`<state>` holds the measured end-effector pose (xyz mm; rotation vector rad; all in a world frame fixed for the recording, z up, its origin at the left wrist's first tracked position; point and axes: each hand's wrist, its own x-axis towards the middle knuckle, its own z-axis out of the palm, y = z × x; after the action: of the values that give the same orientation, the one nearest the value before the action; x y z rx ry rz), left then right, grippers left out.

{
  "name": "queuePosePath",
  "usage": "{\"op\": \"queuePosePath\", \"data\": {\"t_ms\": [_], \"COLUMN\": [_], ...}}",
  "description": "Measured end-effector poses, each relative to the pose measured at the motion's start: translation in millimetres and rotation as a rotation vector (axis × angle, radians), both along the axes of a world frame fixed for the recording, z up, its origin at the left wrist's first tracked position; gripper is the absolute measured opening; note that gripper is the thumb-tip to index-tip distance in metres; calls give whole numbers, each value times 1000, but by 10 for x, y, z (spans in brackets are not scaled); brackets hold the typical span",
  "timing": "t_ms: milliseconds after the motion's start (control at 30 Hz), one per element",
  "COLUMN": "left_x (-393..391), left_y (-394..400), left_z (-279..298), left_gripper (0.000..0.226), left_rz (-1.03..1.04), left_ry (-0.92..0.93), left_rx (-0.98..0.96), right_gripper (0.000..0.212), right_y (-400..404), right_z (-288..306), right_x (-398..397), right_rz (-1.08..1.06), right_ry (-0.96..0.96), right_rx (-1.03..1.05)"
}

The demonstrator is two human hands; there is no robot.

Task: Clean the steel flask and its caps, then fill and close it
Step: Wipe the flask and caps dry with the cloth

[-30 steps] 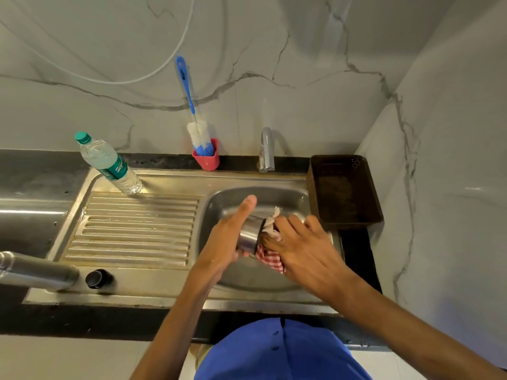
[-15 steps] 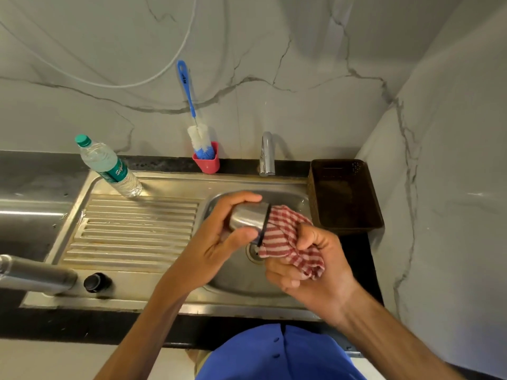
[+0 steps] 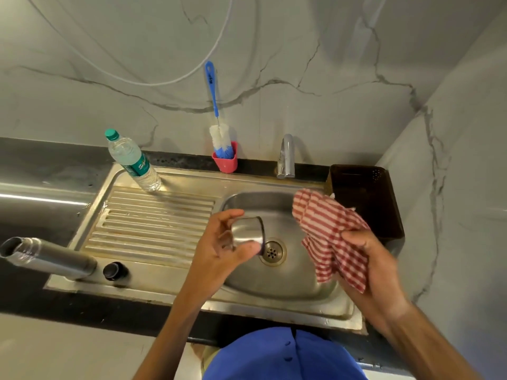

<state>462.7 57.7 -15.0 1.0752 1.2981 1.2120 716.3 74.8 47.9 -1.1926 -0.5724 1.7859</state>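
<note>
The left hand [image 3: 219, 250] is holding the steel cap [image 3: 247, 233] over the sink [image 3: 274, 286] — its fingers [image 3: 227, 216] are curling over the top and the thumb is pressing the lower side, so the cap is lying sideways with its dark-rimmed mouth facing right, just above and left of the drain [image 3: 272, 252]. The right hand [image 3: 370, 259] is gripping a red-and-white striped cloth [image 3: 329, 237], fingers clenched round its lower part, while the rest of the cloth is standing up loosely over the right side of the basin. Cloth and cap are sitting apart, with bare basin showing between them.

The flask [image 3: 46, 257] is lying on its side at the left edge of the draining board [image 3: 153, 223], its open mouth pointing left, and a small black cap [image 3: 113, 270] is standing just beside its base. A water bottle [image 3: 131, 160] with a green lid is standing at the far corner of the board. Behind the sink a blue bottle brush [image 3: 216, 122] is leaning in a red cup [image 3: 225, 161], near the tap [image 3: 286, 156]. A dark basket [image 3: 384, 212] is sitting on the worktop right of the basin — the cloth's top edge is overlapping its near-left corner in this view.
</note>
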Motion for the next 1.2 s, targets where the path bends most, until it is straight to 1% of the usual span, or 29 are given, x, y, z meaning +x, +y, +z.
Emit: {"op": "queuePosePath", "data": {"t_ms": [67, 100, 167, 233, 267, 333, 367, 400, 433, 467, 500, 533, 567, 633, 700, 767, 800, 867, 900, 933, 967, 1033, 1067, 1100, 1133, 1167, 1200], "left_x": [69, 118, 212, 299, 341, 402, 428, 442, 449, 455, 457, 456, 462, 500, 562, 627, 653, 676, 656, 620, 585, 516, 496, 484, 491, 522, 563], "left_y": [22, 41, 87, 116, 125, 135, 142, 148, 149, 147, 141, 131, 117, 84, 52, 40, 39, 55, 69, 86, 94, 101, 101, 97, 90, 78, 68], "left_z": [-13, -11, -3, 7, 15, 45, 73, 108, 154, 208, 262, 307, 346, 377, 375, 383, 385, 386, 353, 304, 280, 261, 262, 278, 292, 313, 311], "left_gripper": [73, 73, 71, 68, 67, 68, 72, 78, 85, 90, 92, 92, 90, 83, 77, 76, 76, 83, 88, 92, 91, 81, 76, 71, 64, 59, 56], "left_rz": [-10, -6, 5, 27, 43, 65, 75, 85, 94, 101, 104, 96, 73, 22, 39, 108, 120, 78, 52, 34, 26, 13, -3, -21, -35, -23, 4], "left_ry": [-32, -14, 101, 240, 279, 302, 302, 304, 314, 333, 362, 399, 437, 490, 507, 527, 476, 284, 194, 140, 108, 65, 11, -39, -62, -69, -64], "left_rx": [-3, -9, -20, -14, -3, 39, 66, 90, 111, 124, 131, 139, 152, 199, 212, 207, 215, 231, 239, 260, 277, 280, 268, 262, 271, 275, 265], "right_gripper": [35, 32, 25, 19, 18, 16, 14, 17, 31, 52, 68, 74, 74, 65, 59, 47, 43, 40, 40, 43, 47, 52, 49, 43, 36, 30, 29], "right_y": [-7, -17, -43, -81, -102, -143, -167, -188, -210, -225, -229, -217, -197, -147, -119, -114, -112, -96, -93, -85, -77, -49, -37, -25, -20, -21, -31], "right_z": [8, 0, -11, -28, -47, -125, -150, -173, -185, -212, -216, -222, -218, -227, -235, -194, -149, -63, -16, 36, 95, 168, 171, 154, 123, 85, 36], "right_x": [-46, -76, -160, -248, -291, -369, -396, -423, -438, -436, -430, -425, -423, -415, -426, -452, -458, -435, -413, -391, -367, -310, -280, -274, -294, -335, -391], "right_rz": [85, 126, 175, 197, 203, 225, 260, 303, 340, 360, 366, 361, 353, 332, 274, 205, 182, 180, 205, 239, 267, 238, 205, 176, 163, 168, 181], "right_ry": [-200, -301, -459, -554, -590, -630, -619, -597, -567, -542, -551, -606, -686, -919, -1118, -1186, -1179, -1147, -1091, -953, -732, -259, -119, -60, -59, -92, -148], "right_rx": [81, 116, 232, 391, 458, 545, 574, 604, 642, 684, 722, 770, 833, 974, 1084, 1099, 1086, 1060, 1032, 965, 854, 616, 539, 489, 464, 466, 505]}}
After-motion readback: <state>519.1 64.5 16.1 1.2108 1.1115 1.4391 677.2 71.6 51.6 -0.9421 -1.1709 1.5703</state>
